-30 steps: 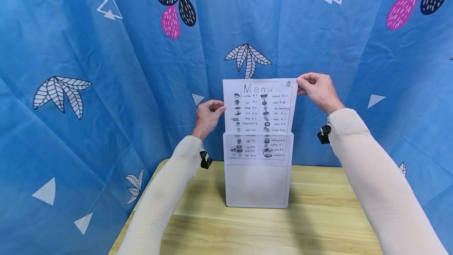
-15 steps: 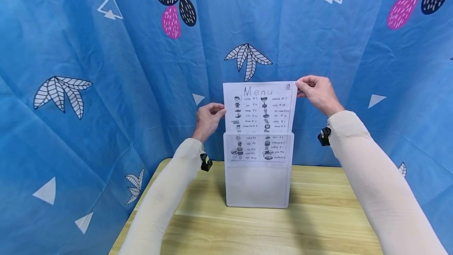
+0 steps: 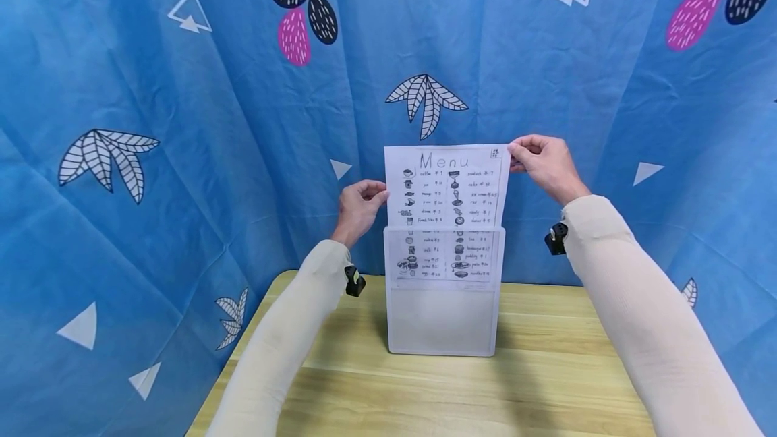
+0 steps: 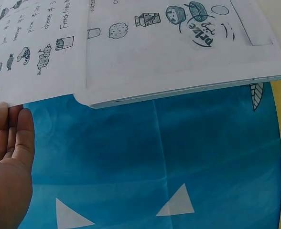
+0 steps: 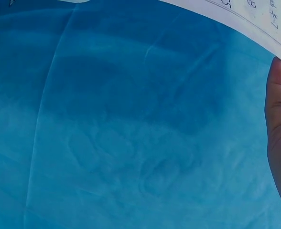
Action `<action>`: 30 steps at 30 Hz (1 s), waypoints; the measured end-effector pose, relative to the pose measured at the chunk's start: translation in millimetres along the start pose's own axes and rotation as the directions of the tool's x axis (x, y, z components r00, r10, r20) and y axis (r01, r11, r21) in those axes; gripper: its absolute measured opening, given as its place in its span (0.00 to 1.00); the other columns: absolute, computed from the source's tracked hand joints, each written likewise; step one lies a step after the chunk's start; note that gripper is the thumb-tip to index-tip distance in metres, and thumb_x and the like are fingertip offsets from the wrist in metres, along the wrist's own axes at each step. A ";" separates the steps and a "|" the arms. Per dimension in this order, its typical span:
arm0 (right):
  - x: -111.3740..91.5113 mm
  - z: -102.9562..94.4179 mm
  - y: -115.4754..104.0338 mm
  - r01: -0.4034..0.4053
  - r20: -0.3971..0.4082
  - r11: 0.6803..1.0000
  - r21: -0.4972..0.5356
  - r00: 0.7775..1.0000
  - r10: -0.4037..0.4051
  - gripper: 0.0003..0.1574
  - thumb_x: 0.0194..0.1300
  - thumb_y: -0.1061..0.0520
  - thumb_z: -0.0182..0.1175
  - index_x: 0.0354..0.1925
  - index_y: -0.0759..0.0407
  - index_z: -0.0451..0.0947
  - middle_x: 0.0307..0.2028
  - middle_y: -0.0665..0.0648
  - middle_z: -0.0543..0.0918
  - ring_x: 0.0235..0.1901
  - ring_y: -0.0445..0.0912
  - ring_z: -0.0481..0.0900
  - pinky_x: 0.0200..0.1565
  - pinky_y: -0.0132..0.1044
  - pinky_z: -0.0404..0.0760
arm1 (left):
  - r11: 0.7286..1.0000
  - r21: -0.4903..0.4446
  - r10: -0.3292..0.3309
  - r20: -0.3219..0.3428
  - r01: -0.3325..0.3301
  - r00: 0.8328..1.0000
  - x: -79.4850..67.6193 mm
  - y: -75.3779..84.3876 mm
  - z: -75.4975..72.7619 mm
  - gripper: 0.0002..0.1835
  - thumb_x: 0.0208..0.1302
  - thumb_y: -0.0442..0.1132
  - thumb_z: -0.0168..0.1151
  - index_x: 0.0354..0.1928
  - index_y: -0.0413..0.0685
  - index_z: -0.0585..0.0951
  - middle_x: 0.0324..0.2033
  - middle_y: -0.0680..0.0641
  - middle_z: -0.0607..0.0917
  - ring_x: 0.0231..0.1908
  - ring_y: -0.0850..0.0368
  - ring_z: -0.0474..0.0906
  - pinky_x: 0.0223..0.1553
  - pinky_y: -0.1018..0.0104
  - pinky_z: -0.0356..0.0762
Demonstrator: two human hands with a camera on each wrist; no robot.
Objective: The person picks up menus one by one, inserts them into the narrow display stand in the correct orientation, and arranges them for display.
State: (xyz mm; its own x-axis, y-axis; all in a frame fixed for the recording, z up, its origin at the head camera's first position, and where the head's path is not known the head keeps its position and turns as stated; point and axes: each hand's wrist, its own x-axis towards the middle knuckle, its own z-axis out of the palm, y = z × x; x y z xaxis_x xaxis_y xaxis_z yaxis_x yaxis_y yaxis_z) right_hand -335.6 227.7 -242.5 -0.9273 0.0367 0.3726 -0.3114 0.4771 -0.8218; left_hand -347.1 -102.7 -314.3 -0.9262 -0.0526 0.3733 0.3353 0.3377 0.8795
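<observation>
A white paper menu point(image 3: 446, 184), headed "Menu" with small drawings and prices, stands upright, its lower part inside a clear upright sign holder point(image 3: 443, 322). The holder's frosted front covers that lower part, which shows through. My left hand point(image 3: 358, 208) pinches the menu's left edge above the holder's rim; in the left wrist view the left hand point(image 4: 9, 162) has its thumb on the paper's front. At the upper right corner, my right hand point(image 3: 549, 164) pinches the paper between thumb and fingers. The right wrist view catches the right hand point(image 5: 280, 114) at its edge, below the sheet.
The holder stands on a light wooden table point(image 3: 340, 390). Behind and to the left hangs a blue patterned curtain point(image 3: 200, 154), close to the table's back edge.
The menu has slid down a little into the holder. Both hands have moved down with it, keeping their grip on the paper. The holder has stayed in place.
</observation>
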 end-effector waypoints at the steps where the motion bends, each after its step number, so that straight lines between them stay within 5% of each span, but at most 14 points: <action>1: -0.2 0.3 0.4 0.001 0.001 1.000 0.001 1.000 -0.001 0.25 0.75 0.46 0.55 0.52 0.67 0.79 0.43 0.59 0.84 0.37 0.41 0.84 0.49 0.37 0.82 | 1.000 0.001 -0.003 0.000 0.003 1.000 -0.4 -0.5 0.1 0.09 0.69 0.37 0.65 0.46 0.41 0.85 0.40 0.44 0.86 0.42 0.51 0.83 0.51 0.56 0.81; 30: -4.4 7.0 11.1 -0.014 0.006 1.000 -0.003 1.000 0.014 0.24 0.75 0.46 0.55 0.52 0.66 0.79 0.44 0.61 0.84 0.37 0.41 0.83 0.42 0.28 0.82 | 1.000 0.006 -0.003 0.009 0.003 1.000 -6.8 -10.8 1.9 0.08 0.68 0.35 0.65 0.45 0.40 0.85 0.39 0.43 0.86 0.41 0.49 0.84 0.47 0.57 0.82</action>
State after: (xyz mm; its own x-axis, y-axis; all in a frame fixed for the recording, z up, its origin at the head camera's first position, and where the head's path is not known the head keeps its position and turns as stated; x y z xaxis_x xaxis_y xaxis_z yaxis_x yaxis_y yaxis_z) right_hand -336.4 226.7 -256.3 -0.9327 0.0382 0.3585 -0.2978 0.4788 -0.8258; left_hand -344.8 -104.2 -326.9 -0.9287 -0.0447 0.3681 0.3319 0.3428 0.8788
